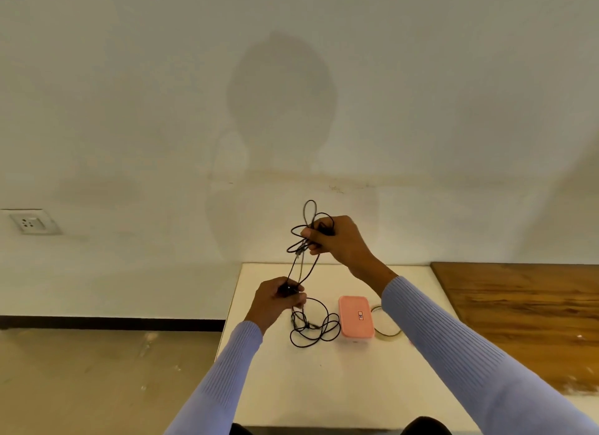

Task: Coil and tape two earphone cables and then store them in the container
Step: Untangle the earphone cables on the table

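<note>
Right hand (pixel 334 240) is raised above the table and its fingers are curled around a bundle of loose loops of the first earphone cable (pixel 303 240). Left hand (pixel 278 300), lower and nearer, pinches the same cable where two strands come down to it. The second earphone cable (pixel 312 326) lies in an untidy heap on the white table (pixel 324 386), touching or almost touching the pink container (pixel 356 318). The tape roll (pixel 387 327) lies just beside the container, partly behind the right sleeve.

I think the main risk is tangling: the loops in the right hand are uneven, so they can slip out or knot when more cable is wound. The hanging strands also pass close to the heap below, and I cannot tell if they are caught in it; if they are, lifting would drag the second cable.

The earbuds and the plug are too small to find. The container seems closed, but I am not sure.
</note>
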